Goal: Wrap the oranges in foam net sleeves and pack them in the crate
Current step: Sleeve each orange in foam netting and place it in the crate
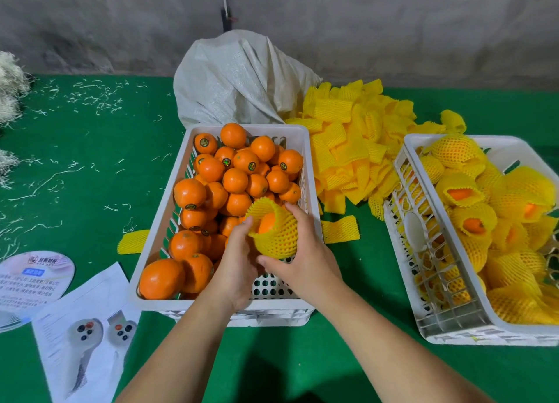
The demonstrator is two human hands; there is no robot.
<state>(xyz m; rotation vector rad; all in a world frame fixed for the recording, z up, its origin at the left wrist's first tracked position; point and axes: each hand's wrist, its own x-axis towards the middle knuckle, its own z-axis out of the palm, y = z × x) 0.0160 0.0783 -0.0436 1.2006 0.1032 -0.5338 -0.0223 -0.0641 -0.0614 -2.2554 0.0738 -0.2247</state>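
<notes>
Showing through the open top of a yellow foam sleeve (276,236), an orange (266,222) sits above the near end of the white crate of bare oranges (157,304). Both hands grip it: left hand (239,269) fingers pinch the sleeve's rim, right hand (305,257) cups its side. Right on the green desk (302,357) stands a crate of wrapped oranges (435,327), with loose sleeves (348,142) between

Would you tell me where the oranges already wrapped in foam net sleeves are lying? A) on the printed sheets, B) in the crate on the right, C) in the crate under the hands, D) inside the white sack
B: the right crate holds the wrapped oranges, while the crate under the hands holds bare oranges.
</notes>
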